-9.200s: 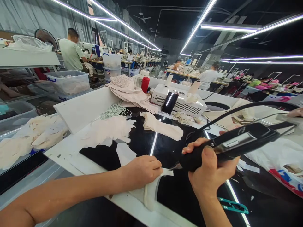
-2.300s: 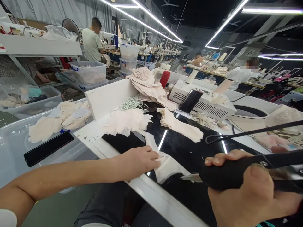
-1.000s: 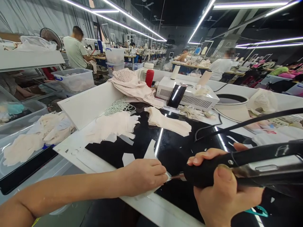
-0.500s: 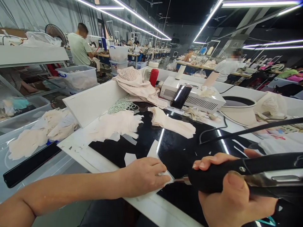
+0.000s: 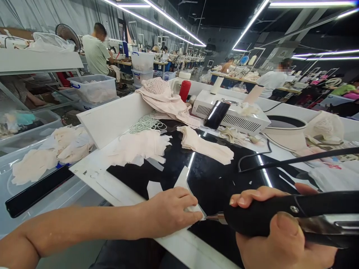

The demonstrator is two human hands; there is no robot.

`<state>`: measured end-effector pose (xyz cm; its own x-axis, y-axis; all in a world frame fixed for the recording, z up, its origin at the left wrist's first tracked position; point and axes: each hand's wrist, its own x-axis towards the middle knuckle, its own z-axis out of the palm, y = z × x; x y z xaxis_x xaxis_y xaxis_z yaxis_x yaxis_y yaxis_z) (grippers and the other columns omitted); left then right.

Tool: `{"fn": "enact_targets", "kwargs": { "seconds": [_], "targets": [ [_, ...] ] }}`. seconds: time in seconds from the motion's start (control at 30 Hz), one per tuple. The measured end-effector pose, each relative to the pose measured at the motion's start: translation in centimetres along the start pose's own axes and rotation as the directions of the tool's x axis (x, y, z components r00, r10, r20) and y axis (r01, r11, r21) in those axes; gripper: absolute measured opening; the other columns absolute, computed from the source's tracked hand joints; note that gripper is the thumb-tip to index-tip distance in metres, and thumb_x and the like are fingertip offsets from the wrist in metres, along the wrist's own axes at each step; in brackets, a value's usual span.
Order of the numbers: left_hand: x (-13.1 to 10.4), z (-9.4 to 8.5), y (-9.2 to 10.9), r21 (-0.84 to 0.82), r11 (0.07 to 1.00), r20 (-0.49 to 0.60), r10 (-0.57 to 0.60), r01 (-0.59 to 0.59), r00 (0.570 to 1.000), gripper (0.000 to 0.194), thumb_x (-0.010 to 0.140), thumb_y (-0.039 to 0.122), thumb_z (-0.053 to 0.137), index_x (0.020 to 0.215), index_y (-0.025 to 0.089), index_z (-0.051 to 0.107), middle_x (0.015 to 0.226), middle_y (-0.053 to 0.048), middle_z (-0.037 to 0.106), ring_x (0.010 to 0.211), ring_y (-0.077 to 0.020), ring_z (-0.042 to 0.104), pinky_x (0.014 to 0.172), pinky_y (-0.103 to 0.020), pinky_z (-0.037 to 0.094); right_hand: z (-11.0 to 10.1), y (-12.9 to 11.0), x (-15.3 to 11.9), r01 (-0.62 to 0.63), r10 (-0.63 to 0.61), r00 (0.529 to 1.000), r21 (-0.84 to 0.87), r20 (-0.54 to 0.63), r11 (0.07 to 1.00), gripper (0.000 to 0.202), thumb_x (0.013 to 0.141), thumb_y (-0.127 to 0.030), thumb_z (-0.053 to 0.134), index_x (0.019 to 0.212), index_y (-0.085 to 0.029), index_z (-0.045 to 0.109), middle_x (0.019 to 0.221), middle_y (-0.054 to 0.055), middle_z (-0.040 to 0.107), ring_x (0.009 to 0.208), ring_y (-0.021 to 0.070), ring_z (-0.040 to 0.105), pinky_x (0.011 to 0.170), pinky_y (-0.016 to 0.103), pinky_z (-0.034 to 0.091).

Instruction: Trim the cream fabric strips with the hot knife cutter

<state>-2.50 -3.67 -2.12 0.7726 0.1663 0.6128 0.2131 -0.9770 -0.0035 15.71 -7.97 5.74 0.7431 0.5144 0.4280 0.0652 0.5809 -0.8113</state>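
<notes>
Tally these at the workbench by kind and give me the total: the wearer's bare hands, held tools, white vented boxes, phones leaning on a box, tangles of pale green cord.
Bare hands: 2 (left hand, right hand)
Held black tool: 1
White vented box: 1
Leaning phone: 1
Tangle of pale green cord: 1
Total: 6

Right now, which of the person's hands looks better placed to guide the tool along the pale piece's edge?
Probably the right hand: it grips the black tool, whose metal tip points at the pale piece. The left hand is occupied, resting over that piece.
</notes>
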Motion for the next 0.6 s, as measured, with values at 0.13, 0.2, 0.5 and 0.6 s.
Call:
{"fn": "enact_targets", "kwargs": {
  "seconds": [0.13,0.2,0.5,0.6],
  "targets": [
    [-0.3,0.1,0.1,-0.018,1.000,-0.010,-0.011,0.011,1.000,0.013,0.112,0.012,0.064,0.119,0.014,0.074,0.104,-0.010,0.072,0.096,-0.0199,0.069,0.098,-0.032,0.062,0.3,0.3,0.3,0.044,-0.044,0.999,0.020,0.005,0.999,0.053,0.065,-0.035,0.081,0.114,-0.024,0.062,0.064,-0.010,0.070,0.043,0.0187,0.053,0.039,0.035,0.057],
    [-0.4,0.1,0.1,-0.024,0.999,0.012,-0.026,0.026,1.000,0.014,0.111,0.012,0.064,0.121,0.015,0.075,0.108,-0.010,0.072,0.099,-0.0200,0.070,0.100,-0.032,0.062,0.5,0.6,0.4,0.044,-0.044,0.999,0.036,0.017,0.998,0.054,0.067,-0.035,0.082,0.116,-0.024,0.062,0.065,-0.010,0.070,0.044,0.0190,0.054,0.040,0.035,0.058],
    [-0.9,0.5,0.0,0.011,0.999,0.052,-0.043,0.043,0.998,0.018,0.109,0.016,0.070,0.125,0.019,0.077,0.116,-0.013,0.071,0.107,-0.0219,0.069,0.102,-0.033,0.061,0.9,1.1,0.0,0.027,-0.030,0.998,0.061,0.056,0.998,0.053,0.068,-0.033,0.083,0.117,-0.024,0.063,0.066,-0.009,0.070,0.045,0.0185,0.056,0.041,0.034,0.057],
    [-0.9,0.4,0.0,0.027,0.999,0.036,-0.042,0.041,0.998,0.017,0.108,0.015,0.071,0.123,0.020,0.078,0.113,-0.013,0.070,0.105,-0.0222,0.067,0.100,-0.033,0.061,1.0,1.1,-0.1,0.030,-0.033,0.997,0.054,0.066,0.998,0.052,0.071,-0.031,0.084,0.118,-0.023,0.064,0.067,-0.009,0.071,0.045,0.0185,0.057,0.042,0.034,0.059]
  ]
}}
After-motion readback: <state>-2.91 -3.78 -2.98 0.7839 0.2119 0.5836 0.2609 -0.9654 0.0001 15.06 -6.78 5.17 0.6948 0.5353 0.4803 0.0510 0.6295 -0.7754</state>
